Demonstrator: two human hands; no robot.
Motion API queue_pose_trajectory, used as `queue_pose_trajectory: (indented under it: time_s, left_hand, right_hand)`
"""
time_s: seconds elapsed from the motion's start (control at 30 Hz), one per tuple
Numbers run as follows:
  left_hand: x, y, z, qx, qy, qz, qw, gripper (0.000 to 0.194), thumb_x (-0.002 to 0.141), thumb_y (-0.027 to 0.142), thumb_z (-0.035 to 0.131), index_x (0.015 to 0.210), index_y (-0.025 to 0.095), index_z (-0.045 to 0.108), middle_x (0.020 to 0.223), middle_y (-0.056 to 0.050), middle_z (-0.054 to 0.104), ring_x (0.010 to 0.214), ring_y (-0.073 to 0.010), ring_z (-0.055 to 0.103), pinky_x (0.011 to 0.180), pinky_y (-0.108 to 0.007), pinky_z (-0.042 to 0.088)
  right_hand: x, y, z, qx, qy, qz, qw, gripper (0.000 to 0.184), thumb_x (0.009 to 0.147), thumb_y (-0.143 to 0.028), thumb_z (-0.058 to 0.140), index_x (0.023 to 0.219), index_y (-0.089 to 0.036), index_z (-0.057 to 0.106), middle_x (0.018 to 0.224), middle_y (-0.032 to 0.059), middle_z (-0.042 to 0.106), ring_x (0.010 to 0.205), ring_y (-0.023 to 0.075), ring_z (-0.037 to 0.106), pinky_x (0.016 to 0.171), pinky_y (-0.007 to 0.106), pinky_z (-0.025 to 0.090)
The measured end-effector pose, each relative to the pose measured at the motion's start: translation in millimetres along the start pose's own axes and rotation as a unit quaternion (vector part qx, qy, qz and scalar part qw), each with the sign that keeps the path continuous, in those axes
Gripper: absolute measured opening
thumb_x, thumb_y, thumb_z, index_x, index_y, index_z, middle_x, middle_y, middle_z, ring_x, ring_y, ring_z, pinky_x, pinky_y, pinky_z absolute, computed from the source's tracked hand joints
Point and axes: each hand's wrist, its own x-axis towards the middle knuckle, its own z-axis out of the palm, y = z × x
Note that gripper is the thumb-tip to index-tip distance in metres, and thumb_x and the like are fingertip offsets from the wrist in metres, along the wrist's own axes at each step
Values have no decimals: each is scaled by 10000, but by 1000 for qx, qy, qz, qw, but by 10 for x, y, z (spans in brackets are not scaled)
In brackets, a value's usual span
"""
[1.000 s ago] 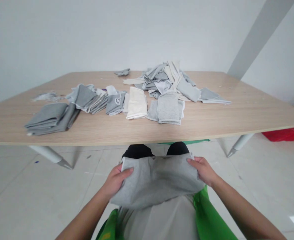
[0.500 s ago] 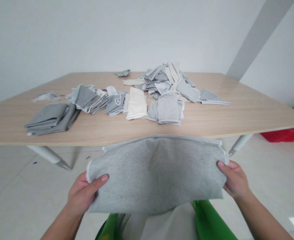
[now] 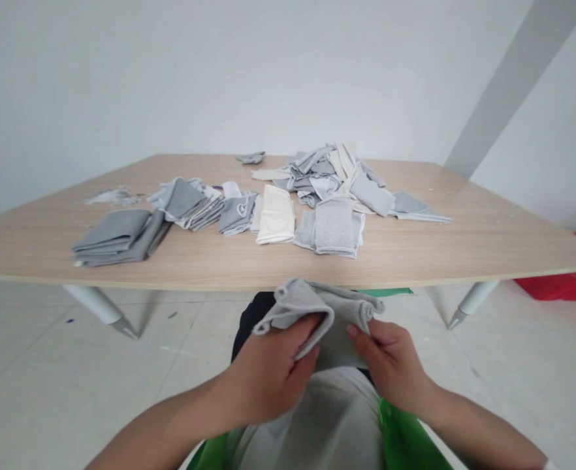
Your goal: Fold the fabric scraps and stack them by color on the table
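A grey fabric piece (image 3: 339, 310) is bunched and folded between my hands, in front of the table's near edge and above my lap. My left hand (image 3: 273, 372) is closed on its left part, with a fold curling over the fingers. On the other side my right hand (image 3: 390, 356) pinches the right part between thumb and fingers. Pale edging runs along the curled borders. Nearest on the table lie a folded light grey stack (image 3: 334, 225) and a cream folded cloth (image 3: 277, 215).
On the wooden table (image 3: 209, 264), a dark grey folded stack (image 3: 114, 235) lies at left, beside patterned folded cloths (image 3: 185, 202). A loose heap of grey and cream scraps (image 3: 324, 170) sits farther back. Red material (image 3: 557, 284) shows on the floor at right.
The grey fabric was stretched wide between both hands and is now folded together. My hands have come close to each other, the left one moving right and the right one moving left.
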Motion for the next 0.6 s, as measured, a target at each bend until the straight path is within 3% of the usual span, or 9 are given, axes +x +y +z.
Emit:
queue_pose_trajectory:
  time_s: [0.1, 0.27, 0.33, 0.47, 0.6]
  left_hand:
    - [68, 64, 215, 51, 15, 24, 998, 505, 842, 226, 481, 1344, 222, 426, 1221, -134, 604, 1138, -303, 559, 975, -443, 429]
    - [70, 9, 407, 87, -13, 3, 996, 681, 796, 235, 514, 1420, 155, 255, 1195, -205, 596, 1112, -373, 576, 927, -527, 445]
    - [59, 14, 433, 78, -35, 5, 996, 797, 763, 240, 547, 1450, 158, 152, 1181, -201, 603, 1081, -375, 594, 905, -525, 462]
    - [20, 16, 447, 64, -30, 57, 996, 973, 705, 252, 597, 1472, 185, 1, 1323, -203, 509, 1200, -382, 510, 982, -540, 414]
    - [-45, -106, 417, 56, -11, 148, 987, 905, 768, 202, 520, 1474, 259, -43, 1314, -164, 525, 1178, -315, 541, 999, -493, 413]
  right_hand:
    - [17, 18, 143, 17, -7, -9, 1000, 246, 928, -308, 479, 825, -171, 655, 727, 5, 603, 744, 163, 561, 720, 258, 464]
    - [-15, 141, 224, 35, -6, 12, 999, 163, 874, -324, 582, 899, -182, 656, 786, -2, 643, 723, 148, 566, 655, 218, 453]
    - [-19, 172, 240, 47, -2, 20, 999, 213, 827, -329, 647, 993, -195, 641, 850, 4, 655, 763, 157, 575, 680, 224, 461]
    - [0, 217, 250, 67, 27, 26, 997, 210, 822, -328, 655, 984, -198, 630, 847, 9, 636, 771, 162, 564, 683, 235, 465]
    - [16, 255, 216, 136, 43, 9, 990, 111, 862, -309, 608, 846, -199, 604, 735, -16, 578, 731, 147, 545, 669, 227, 457]
